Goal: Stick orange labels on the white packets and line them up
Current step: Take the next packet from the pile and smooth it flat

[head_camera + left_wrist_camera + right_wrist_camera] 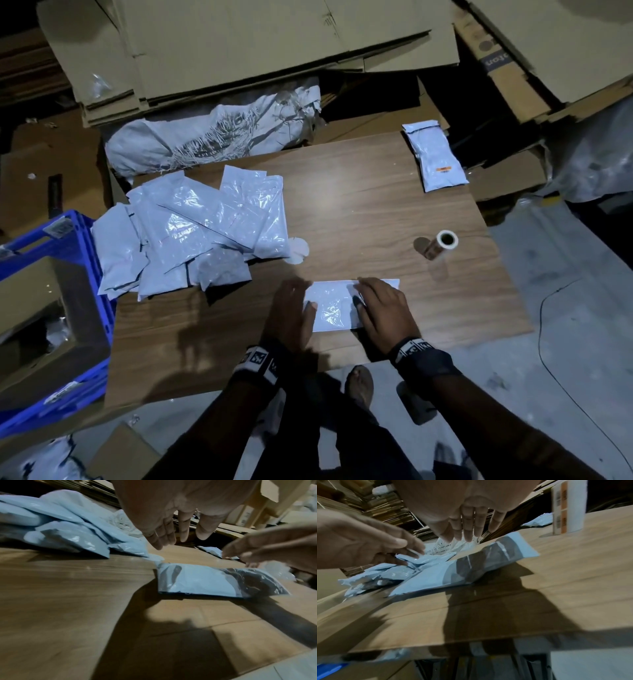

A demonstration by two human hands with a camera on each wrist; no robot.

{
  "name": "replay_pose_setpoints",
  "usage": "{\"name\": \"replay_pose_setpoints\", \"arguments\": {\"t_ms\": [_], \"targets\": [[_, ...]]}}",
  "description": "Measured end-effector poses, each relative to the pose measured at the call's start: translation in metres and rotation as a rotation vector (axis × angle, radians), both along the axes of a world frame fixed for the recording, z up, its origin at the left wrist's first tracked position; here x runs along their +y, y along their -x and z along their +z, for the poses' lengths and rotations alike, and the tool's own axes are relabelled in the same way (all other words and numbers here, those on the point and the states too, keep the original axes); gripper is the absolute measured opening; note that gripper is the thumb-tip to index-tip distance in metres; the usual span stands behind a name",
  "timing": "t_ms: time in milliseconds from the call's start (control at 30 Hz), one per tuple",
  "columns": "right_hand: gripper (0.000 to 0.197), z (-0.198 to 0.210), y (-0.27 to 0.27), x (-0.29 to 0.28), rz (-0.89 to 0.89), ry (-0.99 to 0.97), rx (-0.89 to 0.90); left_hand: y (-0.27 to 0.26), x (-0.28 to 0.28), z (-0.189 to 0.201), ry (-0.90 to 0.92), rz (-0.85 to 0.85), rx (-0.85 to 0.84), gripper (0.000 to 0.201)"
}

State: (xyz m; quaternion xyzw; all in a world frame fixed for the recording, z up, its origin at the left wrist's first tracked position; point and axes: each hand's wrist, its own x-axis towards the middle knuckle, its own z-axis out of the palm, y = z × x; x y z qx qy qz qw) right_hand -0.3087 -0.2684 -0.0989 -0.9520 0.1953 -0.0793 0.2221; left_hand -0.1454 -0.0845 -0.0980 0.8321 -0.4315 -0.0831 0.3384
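One white packet (pixel 334 306) lies flat near the front edge of the wooden table (pixel 359 212). My left hand (pixel 294 298) is at its left end and my right hand (pixel 376 298) covers its right end. Both have straight fingers, with the thumbs on the packet. The wrist views show the packet (pixel 205 580) (pixel 453 574) under the straight fingers (pixel 171 534) (pixel 467 526). A loose pile of white packets (pixel 191 233) lies at the left. A packet with an orange label (pixel 438 157) lies at the far right corner. The label roll (pixel 442 244) (pixel 568 507) stands at the right.
A blue crate (pixel 85 308) holding a cardboard box stands left of the table. A white woven sack (pixel 212 133) and flattened cartons (pixel 239 44) lie behind it. A small white paper scrap (pixel 297 250) sits beside the pile. My foot (pixel 359 383) is below the front edge.
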Motion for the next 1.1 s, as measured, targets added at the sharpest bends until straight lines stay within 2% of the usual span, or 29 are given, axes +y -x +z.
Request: {"name": "replay_pose_setpoints", "arguments": {"t_ms": [67, 133, 267, 400, 733, 967, 1100], "targets": [[0.055, -0.007, -0.020, 0.006, 0.003, 0.001, -0.003, 0.008, -0.018, -0.005, -0.043, -0.064, -0.073, 0.051], [0.062, -0.015, -0.039, 0.012, -0.015, 0.024, 0.074, 0.012, -0.034, -0.015, -0.183, -0.074, -0.057, 0.059], [0.066, -0.034, -0.056, 0.022, -0.019, 0.081, 0.201, 0.016, -0.046, -0.033, -0.404, -0.062, -0.128, 0.064], [0.064, -0.051, -0.048, 0.026, -0.019, 0.140, 0.232, 0.018, -0.042, -0.050, -0.389, -0.093, -0.195, 0.061], [0.067, -0.057, -0.049, 0.025, -0.041, 0.119, 0.244, 0.020, -0.041, -0.061, -0.328, -0.036, -0.285, 0.063], [0.067, -0.055, -0.043, 0.015, -0.039, 0.075, 0.280, 0.016, -0.039, -0.050, -0.385, -0.075, -0.208, 0.063], [0.072, -0.049, -0.020, 0.001, -0.045, 0.056, 0.337, 0.011, -0.033, -0.046, -0.496, -0.144, -0.147, 0.063]]}}
